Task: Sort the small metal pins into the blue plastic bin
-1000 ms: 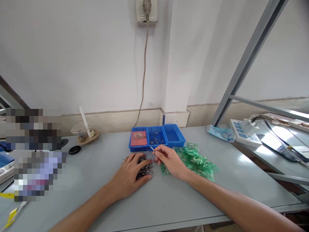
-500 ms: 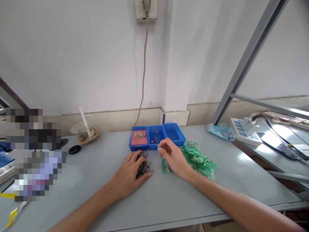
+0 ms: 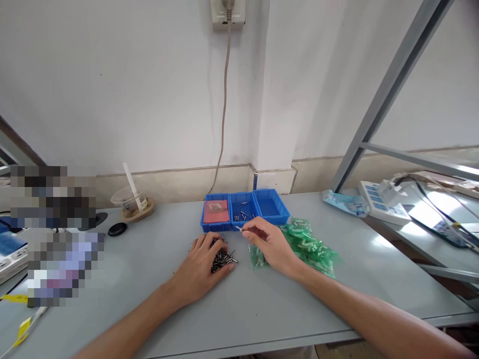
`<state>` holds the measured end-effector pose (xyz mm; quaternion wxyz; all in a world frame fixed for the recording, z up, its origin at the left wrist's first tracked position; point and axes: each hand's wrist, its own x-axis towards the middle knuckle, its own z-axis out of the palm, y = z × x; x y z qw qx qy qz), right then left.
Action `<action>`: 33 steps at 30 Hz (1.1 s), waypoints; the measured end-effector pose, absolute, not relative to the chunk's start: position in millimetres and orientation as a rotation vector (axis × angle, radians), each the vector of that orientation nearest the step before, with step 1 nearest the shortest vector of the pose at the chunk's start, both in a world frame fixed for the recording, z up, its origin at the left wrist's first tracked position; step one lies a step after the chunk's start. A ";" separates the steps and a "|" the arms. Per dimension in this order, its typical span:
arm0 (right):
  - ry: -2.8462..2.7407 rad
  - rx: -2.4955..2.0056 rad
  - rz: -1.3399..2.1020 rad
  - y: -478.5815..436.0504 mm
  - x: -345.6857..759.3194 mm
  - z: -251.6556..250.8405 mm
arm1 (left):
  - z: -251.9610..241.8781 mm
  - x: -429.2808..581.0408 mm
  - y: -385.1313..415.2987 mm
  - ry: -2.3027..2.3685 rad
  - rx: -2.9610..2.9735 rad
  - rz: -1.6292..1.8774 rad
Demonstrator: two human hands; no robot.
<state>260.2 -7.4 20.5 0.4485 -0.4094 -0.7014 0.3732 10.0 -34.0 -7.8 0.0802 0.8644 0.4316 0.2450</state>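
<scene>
A heap of small dark and silver metal pins [image 3: 223,260] lies on the grey table. My left hand [image 3: 204,265] rests open beside it, fingers and thumb apart and curved around its left and near sides, hiding part of it. Between thumb and fingertips, my right hand [image 3: 270,245] pinches a small metal pin [image 3: 238,228] just in front of the blue bins. The middle blue bin [image 3: 244,193] has several pins in it. Inside the left blue bin [image 3: 216,228] sits a red piece with a small clear bag on it. The right blue bin [image 3: 271,203] shows its bare floor.
Green plastic bags [image 3: 310,249] of small parts lie right of my right hand. A clear cup [image 3: 129,198] and a black oval object [image 3: 117,229] stand at the left. A blue-white packet [image 3: 346,203] and a white power strip [image 3: 385,202] lie at the right by a metal frame.
The pin in my right hand now points left and shows more of its length. My left hand stays around the heap. The view has shifted slightly.
</scene>
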 end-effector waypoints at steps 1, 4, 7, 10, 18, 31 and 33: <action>-1.719 -0.996 0.991 -7.2 259.9 20.6 | -8.1 9.9 -34.1 1.295 2.588 0.737; -1.652 -0.944 1.159 -5.4 258.7 19.5 | -9.6 9.2 -33.3 1.295 2.604 0.733; -1.602 -0.928 1.212 -3.0 258.6 18.1 | -11.1 8.7 -31.9 1.285 2.607 0.713; -1.575 -0.944 1.228 -2.5 259.5 19.0 | -10.7 8.9 -31.6 1.278 2.602 0.719; -1.523 -0.945 1.331 -5.0 259.9 24.3 | -6.7 9.7 -33.0 1.253 2.581 0.717; -1.670 -1.074 0.961 -10.5 257.9 18.8 | -7.1 8.7 -32.1 1.282 2.619 0.691; -1.651 -1.049 1.042 -10.3 257.4 20.0 | -7.6 8.2 -31.2 1.273 2.626 0.691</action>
